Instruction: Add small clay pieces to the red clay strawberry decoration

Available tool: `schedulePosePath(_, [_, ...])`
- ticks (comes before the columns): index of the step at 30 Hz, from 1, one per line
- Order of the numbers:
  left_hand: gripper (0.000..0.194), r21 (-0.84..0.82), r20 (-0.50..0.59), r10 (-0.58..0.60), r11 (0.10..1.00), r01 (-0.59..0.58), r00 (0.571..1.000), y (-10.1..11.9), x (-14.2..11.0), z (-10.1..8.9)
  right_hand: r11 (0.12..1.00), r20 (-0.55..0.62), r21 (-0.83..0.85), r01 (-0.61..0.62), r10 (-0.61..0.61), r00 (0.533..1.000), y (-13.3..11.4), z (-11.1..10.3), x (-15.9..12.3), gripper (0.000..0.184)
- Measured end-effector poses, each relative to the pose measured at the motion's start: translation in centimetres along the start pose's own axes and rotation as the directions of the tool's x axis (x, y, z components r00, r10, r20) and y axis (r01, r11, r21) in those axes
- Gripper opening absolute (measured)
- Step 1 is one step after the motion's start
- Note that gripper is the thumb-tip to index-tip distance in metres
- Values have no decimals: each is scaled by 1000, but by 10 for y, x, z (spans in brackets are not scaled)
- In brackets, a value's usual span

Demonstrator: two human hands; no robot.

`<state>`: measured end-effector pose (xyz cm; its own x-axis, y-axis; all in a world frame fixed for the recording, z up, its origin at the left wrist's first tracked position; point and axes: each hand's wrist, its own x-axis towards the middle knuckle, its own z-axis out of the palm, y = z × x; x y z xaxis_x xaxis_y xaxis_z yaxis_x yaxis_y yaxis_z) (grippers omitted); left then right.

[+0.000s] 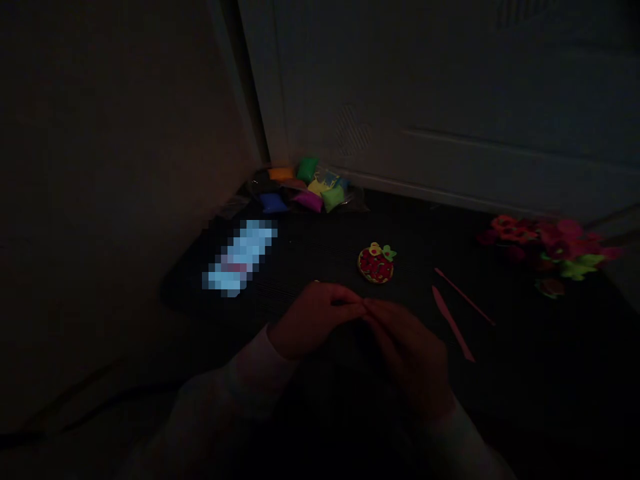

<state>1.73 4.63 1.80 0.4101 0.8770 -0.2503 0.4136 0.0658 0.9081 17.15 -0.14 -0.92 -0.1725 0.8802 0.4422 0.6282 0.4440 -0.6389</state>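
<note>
In dim light my left hand (317,317) and my right hand (413,340) meet at the fingertips above the near edge of a dark table (320,250). Both are closed in a pinch; anything between the fingers is too small or too dark to make out. Just beyond them lies a round red clay piece (376,267) with a yellowish rim and specks, topped by a yellow flower (375,249) and a green one (389,252). Right of my right hand rest a pink modelling knife (453,325) and a thinner pink stick tool (465,297).
Several colourful clay packets, among them a green one (307,169) and a blue one (273,202), lie at the back left. A lit, blurred-out screen (240,259) is on the left. Bright flowers (555,240) stand at the right, near a small dim object (550,288). Walls border the table.
</note>
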Motion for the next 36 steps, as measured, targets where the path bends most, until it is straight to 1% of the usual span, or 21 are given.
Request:
schedulePosePath(4, [16,-108,58,-69,991,75,996,-1,-4,2,995,1,-62,74,-74,997,-1,-7,-5,27])
schedulePosePath(6, [14,-135,70,-94,985,103,993,-1,-6,3,990,13,-82,112,-111,994,0,-9,-8,27])
schedulePosePath(8, [14,-154,71,-114,980,124,991,-1,-8,6,989,31,-88,122,-120,992,0,-10,-11,28])
schedulePosePath(11, [16,-172,69,-131,975,141,989,-2,-10,10,995,33,-70,73,-71,997,-1,-9,-15,27])
schedulePosePath(17, [19,-135,57,-110,984,117,992,2,-12,20,998,-47,-25,-59,58,997,-5,-6,-15,15])
schedulePosePath(20, [20,-60,7,-82,995,82,997,6,-12,19,985,-92,35,-167,170,981,-9,-8,-14,10])
schedulePosePath(23, [21,97,-117,-23,995,34,993,8,-9,11,958,-124,115,-261,275,953,-8,-13,-16,7])
schedulePosePath(25, [20,250,-196,61,968,-10,979,5,-3,4,926,-95,184,-329,350,932,-4,-16,-18,6])
schedulePosePath(27, [19,395,-233,159,917,-56,959,0,5,-2,888,-45,236,-396,417,908,0,-18,-19,5])
schedulePosePath(29, [16,506,-219,238,857,-98,946,-7,15,-6,859,-17,257,-443,462,887,4,-19,-20,6])
schedulePosePath(31, [15,586,-183,290,799,-133,939,-15,25,-8,846,-15,258,-467,487,873,6,-19,-19,7])
schedulePosePath(33, [13,637,-157,321,756,-153,934,-20,31,-9,832,-20,265,-488,511,859,7,-20,-19,10])
schedulePosePath(36, [14,686,-151,350,711,-157,925,-24,34,-10,825,-18,250,-506,527,850,10,-21,-19,12])
